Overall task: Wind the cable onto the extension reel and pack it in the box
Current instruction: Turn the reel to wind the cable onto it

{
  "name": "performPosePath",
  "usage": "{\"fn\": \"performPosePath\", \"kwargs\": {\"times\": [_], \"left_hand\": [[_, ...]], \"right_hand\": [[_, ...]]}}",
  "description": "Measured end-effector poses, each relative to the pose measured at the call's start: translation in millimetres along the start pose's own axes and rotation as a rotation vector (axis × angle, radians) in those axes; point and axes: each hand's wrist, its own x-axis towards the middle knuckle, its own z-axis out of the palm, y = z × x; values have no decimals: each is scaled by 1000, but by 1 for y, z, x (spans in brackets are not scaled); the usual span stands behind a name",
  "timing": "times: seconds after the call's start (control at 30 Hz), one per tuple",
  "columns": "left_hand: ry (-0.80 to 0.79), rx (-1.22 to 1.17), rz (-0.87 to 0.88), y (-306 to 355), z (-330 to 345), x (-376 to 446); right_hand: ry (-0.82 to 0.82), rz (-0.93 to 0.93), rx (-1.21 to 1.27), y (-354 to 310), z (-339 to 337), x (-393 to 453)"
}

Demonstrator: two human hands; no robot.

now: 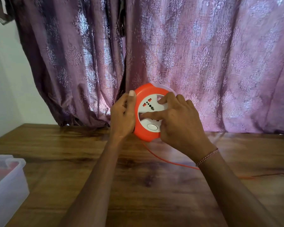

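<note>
The orange extension reel (143,133) with a white socket face is held upright above the wooden table (138,185), its face toward me. My left hand (123,115) grips its left rim, thumb over the front edge. My right hand (179,122) lies across the white face, index finger pressed into a groove near the centre and other fingers curled into a recess at the upper right. An orange cable (169,162) runs from the reel's underside across the table to the right, passing under my right forearm. A clear plastic box (8,185) stands at the left edge.
A purple patterned curtain (187,63) hangs right behind the reel along the table's far edge. A white wall (5,79) is at the left. The cable's loose end lies near the table's right edge (282,175).
</note>
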Motion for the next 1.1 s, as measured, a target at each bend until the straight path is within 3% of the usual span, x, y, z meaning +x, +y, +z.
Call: {"fn": "performPosePath", "kwargs": {"times": [0.17, 0.67, 0.87, 1.1], "left_hand": [[3, 22, 10, 1, 0, -2], [1, 49, 16, 4, -2, -2], [0, 7, -3, 5, 0, -1], [-6, 3, -12, 6, 0, -2]], "right_hand": [[-30, 13, 135, -2, -1, -1], [46, 79, 191, -2, 12, -5], [189, 216, 182, -4, 12, -1], [230, 98, 119, 1, 6, 2]]}}
